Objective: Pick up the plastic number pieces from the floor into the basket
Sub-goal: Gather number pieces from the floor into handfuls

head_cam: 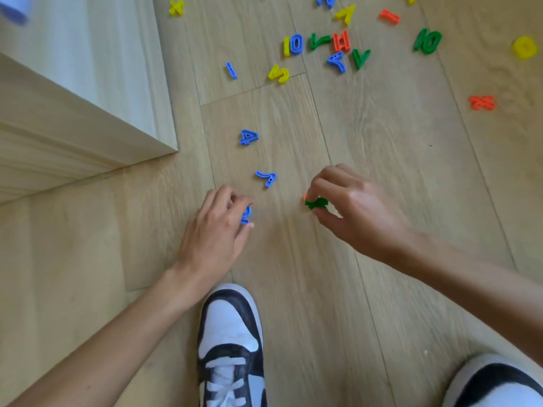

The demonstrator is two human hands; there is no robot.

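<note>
My left hand [214,230] is down at the floor with its fingers closed on a blue number piece [246,215]. My right hand [349,207] hovers to the right, gripping a green piece [316,203] with a bit of orange piece [305,198] behind it. A blue 7 [266,177] and a blue 4 [248,137] lie just beyond my hands. Farther off, several pieces are scattered: a yellow 5 [279,73], a green 10 [427,41], an orange piece [482,102], a yellow 0 [525,47]. No basket is in view.
A pale wooden cabinet corner [88,127] juts in at the left. My black-and-white shoes stand at the bottom, the left shoe [230,345] under my hands and the right shoe [493,383] in the corner. The floor is light wood planks.
</note>
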